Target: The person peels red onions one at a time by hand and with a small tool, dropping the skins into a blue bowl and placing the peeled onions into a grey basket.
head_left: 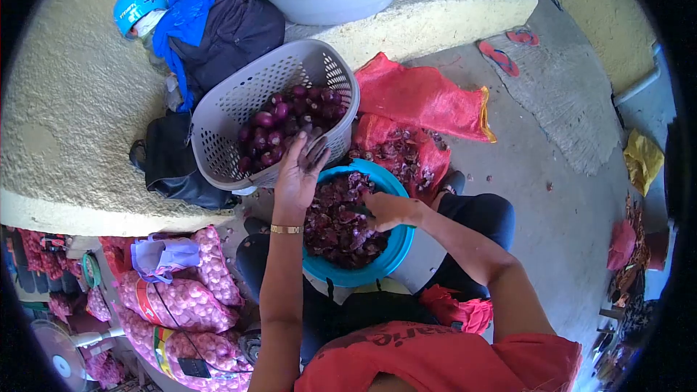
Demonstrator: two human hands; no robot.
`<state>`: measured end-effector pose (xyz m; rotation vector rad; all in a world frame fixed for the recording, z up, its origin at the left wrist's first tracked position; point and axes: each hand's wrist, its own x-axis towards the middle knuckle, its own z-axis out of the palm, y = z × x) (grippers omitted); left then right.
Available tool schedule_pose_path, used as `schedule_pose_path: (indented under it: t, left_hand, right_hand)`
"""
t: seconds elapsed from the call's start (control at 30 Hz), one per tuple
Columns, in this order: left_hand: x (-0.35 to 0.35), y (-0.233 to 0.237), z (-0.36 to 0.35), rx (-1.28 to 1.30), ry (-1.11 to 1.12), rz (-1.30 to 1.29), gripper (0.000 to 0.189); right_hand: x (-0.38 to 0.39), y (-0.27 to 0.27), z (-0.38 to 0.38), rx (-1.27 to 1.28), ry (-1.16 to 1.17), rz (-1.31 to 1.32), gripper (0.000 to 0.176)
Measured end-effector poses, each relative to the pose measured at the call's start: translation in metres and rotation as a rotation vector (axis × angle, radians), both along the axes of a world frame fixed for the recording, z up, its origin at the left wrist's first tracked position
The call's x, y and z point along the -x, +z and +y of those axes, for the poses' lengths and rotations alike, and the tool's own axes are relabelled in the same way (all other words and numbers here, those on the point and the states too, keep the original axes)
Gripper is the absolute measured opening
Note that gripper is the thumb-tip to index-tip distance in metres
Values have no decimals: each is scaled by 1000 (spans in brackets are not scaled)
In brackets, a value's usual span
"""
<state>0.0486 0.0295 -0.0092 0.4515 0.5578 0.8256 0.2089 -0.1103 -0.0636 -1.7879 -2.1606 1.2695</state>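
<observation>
My left hand (299, 168) is over the near rim of the grey laundry basket (232, 105), fingers stretched out and apart, with nothing held in it. Peeled purple-red onions (279, 120) lie heaped inside the basket, just beyond my fingertips. Over the blue basin (401, 250), my right hand (388, 210) is closed, with a thin dark thing showing at its fingers that I cannot make out. Onion skins (337, 229) fill the basin, which stands between my knees.
Beside the basin lies a red mesh sack (425, 98) with loose skins (399, 156) on it. Full sacks of onions (181, 301) stand at left. A large grey tub (334, 0) rests on the ledge behind the basket. Flip-flops (499, 58) lie at the upper right.
</observation>
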Motion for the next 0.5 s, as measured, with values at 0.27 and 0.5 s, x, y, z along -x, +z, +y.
schedule_pose_path:
  t: [0.27, 0.5]
  left_hand:
    - [-30, 1, -45, -15, -240, 15, 28]
    - [-44, -3, -62, 34, -261, 152, 29]
  right_hand:
    - [-99, -109, 15, -115, -652, 139, 34]
    - [-147, -197, -4, 75, -970, -96, 48]
